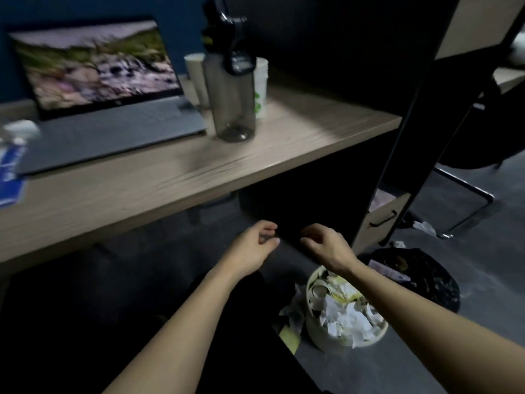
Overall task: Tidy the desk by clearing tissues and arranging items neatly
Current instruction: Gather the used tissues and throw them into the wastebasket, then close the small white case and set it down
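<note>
My left hand [253,245] and my right hand [326,245] hang side by side below the desk's front edge, fingers loosely curled and apart, nothing in either. Just under my right wrist a round cream waste bin [315,332] stands on the floor, heaped with crumpled tissues [345,311]. On the wooden desk [159,177] an open laptop [105,109] sits at the left. A grey water bottle [233,89] with a black lid stands beside it, with white paper cups [262,86] behind. A blue and white packet [11,166] lies at the far left edge.
A black rubbish bag [420,277] sits on the floor right of the bin. A dark partition post [409,115] rises at the desk's right end, with a drawer handle [382,218] low on it. A chair's metal base [468,191] stands further right.
</note>
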The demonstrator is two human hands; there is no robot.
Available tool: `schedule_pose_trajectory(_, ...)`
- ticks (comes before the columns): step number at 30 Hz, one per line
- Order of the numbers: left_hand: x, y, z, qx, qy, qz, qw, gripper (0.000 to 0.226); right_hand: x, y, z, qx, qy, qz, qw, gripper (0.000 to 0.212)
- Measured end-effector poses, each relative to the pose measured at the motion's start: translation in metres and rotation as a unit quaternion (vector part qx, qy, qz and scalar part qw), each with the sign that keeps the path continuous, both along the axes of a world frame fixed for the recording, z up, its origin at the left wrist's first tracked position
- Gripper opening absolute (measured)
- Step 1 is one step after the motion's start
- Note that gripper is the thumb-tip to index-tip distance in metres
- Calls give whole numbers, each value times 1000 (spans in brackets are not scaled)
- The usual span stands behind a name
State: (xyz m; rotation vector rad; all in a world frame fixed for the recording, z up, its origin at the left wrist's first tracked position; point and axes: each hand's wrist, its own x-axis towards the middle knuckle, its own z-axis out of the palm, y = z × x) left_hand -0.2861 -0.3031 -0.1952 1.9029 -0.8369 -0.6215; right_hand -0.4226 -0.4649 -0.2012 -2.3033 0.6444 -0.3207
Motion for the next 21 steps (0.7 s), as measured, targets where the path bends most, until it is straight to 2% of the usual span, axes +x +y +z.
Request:
schedule_pose_trajectory(6, -1, 60, 84, -47, -84, 9, 995, 24, 24, 49, 68, -20, -93, -1, 995, 11)
schedule_pose_trajectory(11, -2, 103, 147, -81, -121, 16, 989, 19, 38, 81, 119, -40, -163, -9, 986, 15)
schedule_pose_trajectory(21, 33, 173, 203, -99, -188, 124, 969, 16, 78, 108, 184, -82, -206, 51, 974, 12)
